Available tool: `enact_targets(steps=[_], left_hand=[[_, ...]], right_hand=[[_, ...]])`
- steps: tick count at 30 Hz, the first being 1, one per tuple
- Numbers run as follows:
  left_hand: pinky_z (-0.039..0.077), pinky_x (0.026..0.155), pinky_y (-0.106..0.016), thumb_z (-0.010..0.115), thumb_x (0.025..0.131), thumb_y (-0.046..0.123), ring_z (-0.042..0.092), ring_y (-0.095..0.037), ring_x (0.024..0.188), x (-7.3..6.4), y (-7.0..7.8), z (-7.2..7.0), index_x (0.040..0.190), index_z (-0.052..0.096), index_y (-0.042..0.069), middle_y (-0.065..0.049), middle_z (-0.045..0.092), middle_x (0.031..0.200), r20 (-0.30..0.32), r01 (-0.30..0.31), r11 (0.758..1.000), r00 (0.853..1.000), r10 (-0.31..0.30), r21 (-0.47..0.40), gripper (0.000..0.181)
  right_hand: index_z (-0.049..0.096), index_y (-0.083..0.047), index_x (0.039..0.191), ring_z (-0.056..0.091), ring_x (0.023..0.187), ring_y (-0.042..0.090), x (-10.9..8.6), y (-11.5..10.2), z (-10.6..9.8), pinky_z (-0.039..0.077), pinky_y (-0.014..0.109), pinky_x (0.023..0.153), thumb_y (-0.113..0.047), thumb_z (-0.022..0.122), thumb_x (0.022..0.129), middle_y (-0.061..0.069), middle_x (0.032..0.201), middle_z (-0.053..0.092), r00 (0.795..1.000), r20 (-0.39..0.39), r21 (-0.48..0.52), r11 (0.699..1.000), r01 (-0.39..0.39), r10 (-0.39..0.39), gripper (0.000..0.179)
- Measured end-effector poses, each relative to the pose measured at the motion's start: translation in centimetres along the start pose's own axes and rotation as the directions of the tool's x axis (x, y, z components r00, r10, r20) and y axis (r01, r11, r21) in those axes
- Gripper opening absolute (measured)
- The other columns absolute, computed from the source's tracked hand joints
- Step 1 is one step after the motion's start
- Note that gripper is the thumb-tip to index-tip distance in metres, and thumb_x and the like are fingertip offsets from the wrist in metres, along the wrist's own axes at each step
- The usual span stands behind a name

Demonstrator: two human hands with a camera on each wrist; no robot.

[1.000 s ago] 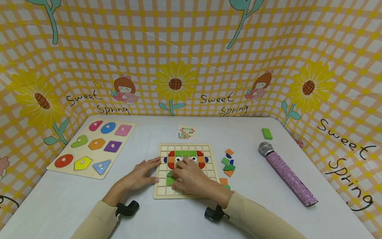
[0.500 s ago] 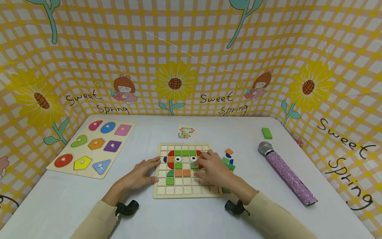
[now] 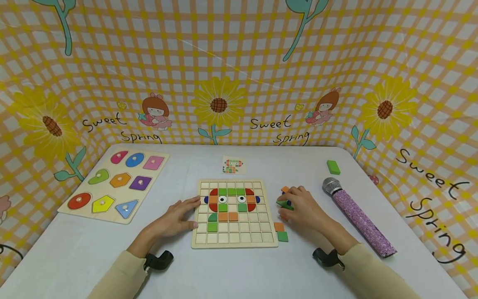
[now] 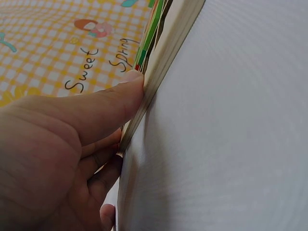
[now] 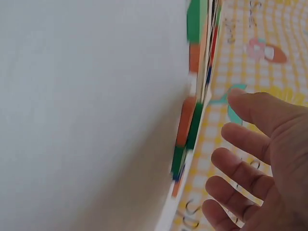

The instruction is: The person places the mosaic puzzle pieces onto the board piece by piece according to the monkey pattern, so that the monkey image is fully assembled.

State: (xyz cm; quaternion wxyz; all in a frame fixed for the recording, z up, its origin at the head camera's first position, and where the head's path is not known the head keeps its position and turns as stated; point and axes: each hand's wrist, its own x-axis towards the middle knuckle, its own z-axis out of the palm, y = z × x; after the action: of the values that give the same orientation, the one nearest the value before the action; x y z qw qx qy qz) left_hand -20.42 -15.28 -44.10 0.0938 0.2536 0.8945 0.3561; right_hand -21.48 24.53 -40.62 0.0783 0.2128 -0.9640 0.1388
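Note:
In the head view a square wooden grid board (image 3: pixel 257 238) lies on the table, with red, green, orange and blue tiles and two eye tiles set in its cells. My left hand (image 3: pixel 173 220) rests at its left edge, fingers extended. The left wrist view shows the thumb (image 4: pixel 110 103) touching the side of the board. Right of the board, my right hand (image 3: pixel 304 211) is over a small pile of loose tiles, partly hiding it. A green tile (image 3: pixel 285 204) shows by its fingertips. In the right wrist view the fingers (image 5: pixel 236 166) are spread and apart from the tiles.
A picture card (image 3: pixel 234 165) lies behind the board. Left stands a knobbed shape puzzle (image 3: pixel 112 191). To the right are a glittery microphone (image 3: pixel 364 222) and a green block (image 3: pixel 333 167). An orange tile (image 3: pixel 279 227) and a green square tile (image 3: pixel 282 236) lie beside the board's right edge.
My right hand has moved right, from the middle of the board to the loose tiles, uncovering the tiles in the grid. The left hand has stayed at the board's edge.

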Motion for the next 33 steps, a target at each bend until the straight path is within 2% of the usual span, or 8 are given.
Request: enact_targets(steps=[4, 11, 16, 20, 33], left_hand=[[0.007, 0.117, -0.059, 0.067, 0.086, 0.022, 0.021, -0.034, 0.145, 0.0, 0.0, 0.0, 0.143, 0.038, 0.001, -0.014, 0.027, 0.155, -0.001, -0.007, 1.000, 1.000, 0.007, 0.007, 0.068], [0.007, 0.117, -0.059, 0.068, 0.086, 0.020, 0.022, -0.034, 0.145, 0.0, 0.0, 0.0, 0.142, 0.038, 0.000, -0.014, 0.028, 0.155, -0.006, -0.011, 1.000, 1.000, 0.011, 0.001, 0.067], [0.006, 0.117, -0.059, 0.067, 0.086, 0.021, 0.021, -0.034, 0.145, 0.0, 0.0, 0.0, 0.143, 0.038, 0.001, -0.014, 0.028, 0.155, -0.002, -0.006, 1.000, 1.000, 0.006, -0.002, 0.067], [0.006, 0.118, -0.058, 0.067, 0.086, 0.021, 0.021, -0.034, 0.145, 0.0, 0.0, -0.1, 0.143, 0.038, 0.001, -0.014, 0.027, 0.155, -0.003, -0.007, 1.000, 1.000, 0.007, 0.002, 0.067], [0.006, 0.117, -0.059, 0.067, 0.087, 0.022, 0.021, -0.035, 0.145, 0.0, 0.0, -0.1, 0.143, 0.037, 0.000, -0.014, 0.027, 0.156, 0.003, -0.010, 1.000, 1.000, 0.010, -0.006, 0.067]], right_hand=[[0.071, -0.013, 0.104, 0.048, 0.095, 0.023, -0.2, 1.6, -0.3, 0.040, 0.037, 0.079, -0.026, 0.076, 0.077, 0.005, 0.100, 0.063, 1.000, -0.007, 0.024, 0.999, -0.024, 0.024, 0.030], [0.071, -0.012, 0.106, 0.048, 0.095, 0.024, -0.2, 3.3, -0.5, 0.040, 0.037, 0.078, -0.023, 0.075, 0.079, 0.005, 0.100, 0.063, 1.000, -0.015, 0.025, 1.000, -0.012, 0.012, 0.029], [0.070, -0.011, 0.107, 0.047, 0.097, 0.025, 0.0, 3.6, -0.5, 0.041, 0.038, 0.079, -0.020, 0.074, 0.080, 0.007, 0.102, 0.062, 1.000, 0.014, 0.039, 0.999, -0.022, 0.021, 0.029], [0.070, -0.011, 0.107, 0.047, 0.096, 0.024, 0.3, 3.8, -0.5, 0.041, 0.038, 0.079, -0.017, 0.072, 0.081, 0.007, 0.102, 0.062, 0.999, 0.034, 0.041, 0.999, 0.001, -0.002, 0.027], [0.072, -0.016, 0.106, 0.049, 0.097, 0.025, 2.2, 3.6, 0.0, 0.040, 0.039, 0.080, -0.013, 0.069, 0.083, 0.006, 0.101, 0.063, 0.998, 0.044, -0.015, 0.999, 0.046, -0.045, 0.023]])
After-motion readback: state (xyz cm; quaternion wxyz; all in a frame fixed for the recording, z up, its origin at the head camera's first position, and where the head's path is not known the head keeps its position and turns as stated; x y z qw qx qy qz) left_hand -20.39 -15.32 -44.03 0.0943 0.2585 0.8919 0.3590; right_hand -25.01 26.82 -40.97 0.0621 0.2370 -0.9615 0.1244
